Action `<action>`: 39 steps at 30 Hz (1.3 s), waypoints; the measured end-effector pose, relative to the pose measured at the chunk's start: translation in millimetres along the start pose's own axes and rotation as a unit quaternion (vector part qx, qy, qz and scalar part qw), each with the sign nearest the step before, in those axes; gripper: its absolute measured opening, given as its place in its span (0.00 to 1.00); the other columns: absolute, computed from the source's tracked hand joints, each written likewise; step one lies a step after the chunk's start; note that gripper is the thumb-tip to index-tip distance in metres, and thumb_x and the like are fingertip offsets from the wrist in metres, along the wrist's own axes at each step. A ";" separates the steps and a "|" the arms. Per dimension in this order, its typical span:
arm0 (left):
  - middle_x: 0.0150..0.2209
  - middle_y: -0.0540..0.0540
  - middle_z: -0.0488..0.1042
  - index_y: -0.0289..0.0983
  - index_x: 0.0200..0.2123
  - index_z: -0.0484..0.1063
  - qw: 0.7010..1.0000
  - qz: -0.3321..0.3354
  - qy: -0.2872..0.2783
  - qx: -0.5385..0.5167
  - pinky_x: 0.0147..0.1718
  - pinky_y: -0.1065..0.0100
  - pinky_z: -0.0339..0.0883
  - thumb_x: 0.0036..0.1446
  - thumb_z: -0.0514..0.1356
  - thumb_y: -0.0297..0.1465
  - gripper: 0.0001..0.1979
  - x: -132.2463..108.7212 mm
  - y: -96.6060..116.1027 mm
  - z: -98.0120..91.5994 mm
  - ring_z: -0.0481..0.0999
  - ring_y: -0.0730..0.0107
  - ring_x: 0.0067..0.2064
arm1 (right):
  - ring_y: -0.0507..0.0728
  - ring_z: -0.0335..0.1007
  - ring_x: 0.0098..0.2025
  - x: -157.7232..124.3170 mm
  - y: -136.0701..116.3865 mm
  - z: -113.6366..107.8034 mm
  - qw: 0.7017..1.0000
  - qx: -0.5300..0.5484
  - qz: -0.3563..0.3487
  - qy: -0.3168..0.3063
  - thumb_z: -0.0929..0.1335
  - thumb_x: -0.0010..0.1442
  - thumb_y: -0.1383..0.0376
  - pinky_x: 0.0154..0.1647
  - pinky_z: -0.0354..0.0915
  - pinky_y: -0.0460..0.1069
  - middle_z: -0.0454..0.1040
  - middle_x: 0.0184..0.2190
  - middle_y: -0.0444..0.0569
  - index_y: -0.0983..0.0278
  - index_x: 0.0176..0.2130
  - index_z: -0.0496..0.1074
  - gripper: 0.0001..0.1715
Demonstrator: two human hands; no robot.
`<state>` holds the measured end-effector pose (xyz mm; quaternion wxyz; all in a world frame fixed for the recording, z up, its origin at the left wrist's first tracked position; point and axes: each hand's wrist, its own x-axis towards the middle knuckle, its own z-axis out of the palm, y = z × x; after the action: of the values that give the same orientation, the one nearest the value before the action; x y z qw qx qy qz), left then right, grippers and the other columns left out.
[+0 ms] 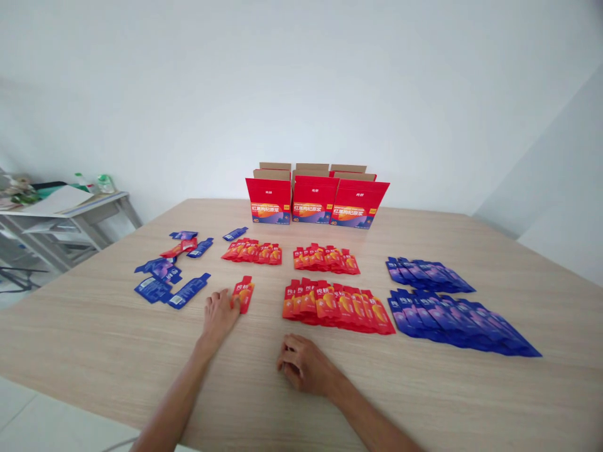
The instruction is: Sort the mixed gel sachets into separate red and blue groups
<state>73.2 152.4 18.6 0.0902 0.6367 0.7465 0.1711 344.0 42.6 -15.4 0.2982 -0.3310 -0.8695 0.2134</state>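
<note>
My left hand (220, 313) rests on the table with curled fingers. Its thumb side grips the left edge of a single red pouch (244, 290) lying flat, printed side up. My right hand (303, 364) is loosely closed on the wood, with nothing visible in it. Just beyond it lies a fanned row of red pouches (325, 301), and two smaller groups of red pouches (254, 252) (325, 258) sit farther back. Left of my left hand is a loose scatter of blue pouches (189, 290), with a red pouch (179, 247) among them.
Three open red cartons (315, 199) stand side by side at the table's back, flaps up. Two overlapping rows of blue pouches (428, 275) (452, 317) lie at the right. A lone blue pouch (235, 234) is near the back left. Beyond the left edge stands a cluttered side table (70, 210).
</note>
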 end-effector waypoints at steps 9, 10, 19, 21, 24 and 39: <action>0.57 0.22 0.72 0.18 0.69 0.59 0.995 0.073 -0.009 0.069 0.61 0.50 0.63 0.60 0.60 0.40 0.41 8.0 43.8 23.7 0.71 0.38 0.59 | 0.54 0.67 0.38 -1.5 -3.6 0.7 1.000 0.008 -0.007 -0.012 0.70 0.54 0.77 0.41 0.63 0.47 0.73 0.35 0.47 0.62 0.35 0.80 0.13; 0.56 0.21 0.72 0.17 0.69 0.58 0.995 0.069 -0.005 0.071 0.61 0.50 0.62 0.59 0.60 0.40 0.42 11.8 44.8 23.5 0.72 0.37 0.59 | 0.54 0.67 0.38 -1.7 -4.2 0.6 1.000 0.008 -0.004 -0.015 0.70 0.54 0.77 0.41 0.63 0.47 0.73 0.36 0.47 0.62 0.35 0.80 0.13; 0.62 0.20 0.67 0.20 0.73 0.51 0.996 0.053 0.051 0.054 0.63 0.46 0.60 0.64 0.56 0.45 0.44 61.6 79.8 16.6 0.68 0.36 0.65 | 0.54 0.68 0.40 -0.8 -6.1 4.0 0.999 0.002 0.009 -0.046 0.71 0.55 0.76 0.43 0.63 0.48 0.73 0.36 0.47 0.62 0.36 0.80 0.11; 0.66 0.19 0.63 0.21 0.73 0.49 0.995 0.049 0.065 0.049 0.65 0.46 0.58 0.64 0.56 0.45 0.45 87.0 98.1 17.0 0.64 0.35 0.68 | 0.54 0.67 0.40 -0.8 -6.1 2.6 0.999 0.002 0.011 -0.053 0.71 0.55 0.77 0.44 0.63 0.47 0.73 0.37 0.47 0.62 0.36 0.80 0.12; 0.68 0.16 0.60 0.19 0.73 0.49 0.996 0.038 0.069 0.045 0.66 0.44 0.55 0.64 0.56 0.46 0.46 125.1 122.6 19.9 0.59 0.30 0.71 | 0.54 0.67 0.41 -0.7 -6.1 -0.4 0.998 -0.004 0.019 -0.066 0.70 0.55 0.77 0.44 0.62 0.47 0.72 0.37 0.47 0.62 0.36 0.80 0.13; 0.71 0.12 0.56 0.12 0.72 0.49 0.997 0.026 0.024 0.074 0.70 0.45 0.47 0.62 0.56 0.42 0.47 167.1 124.2 39.2 0.54 0.29 0.74 | 0.55 0.69 0.42 1.4 -1.4 2.7 0.996 -0.022 0.042 -0.079 0.71 0.56 0.74 0.46 0.64 0.48 0.71 0.37 0.47 0.61 0.37 0.80 0.11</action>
<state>172.4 338.1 42.2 0.0201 0.6567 0.7421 0.1327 340.8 42.1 -16.1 0.2121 -0.3553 -0.8803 0.2323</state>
